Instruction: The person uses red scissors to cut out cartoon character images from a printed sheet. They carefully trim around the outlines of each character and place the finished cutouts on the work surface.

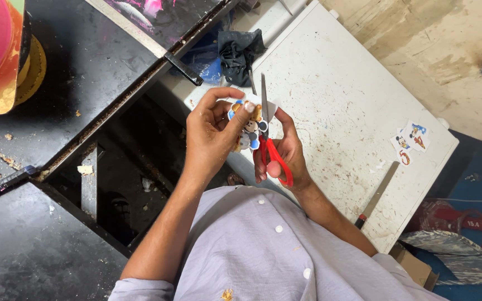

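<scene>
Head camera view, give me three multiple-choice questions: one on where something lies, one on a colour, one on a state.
1. Where do the small cut-out cartoon stickers lie?
A. on the scratched white board
B. on the black bench
C. in the person's lap

2. What colour are the handles of the steel-bladed scissors?
A. blue
B. red
C. green

3. What is the left hand doing?
A. resting flat on the board
B. hanging empty
C. pinching a printed cartoon paper sheet

Answers: 1 A, the stickers sit near the board's right edge. 2 B, red loops wrap the fingers of the right hand. 3 C, thumb and fingers grip the sheet against the blades.
</scene>
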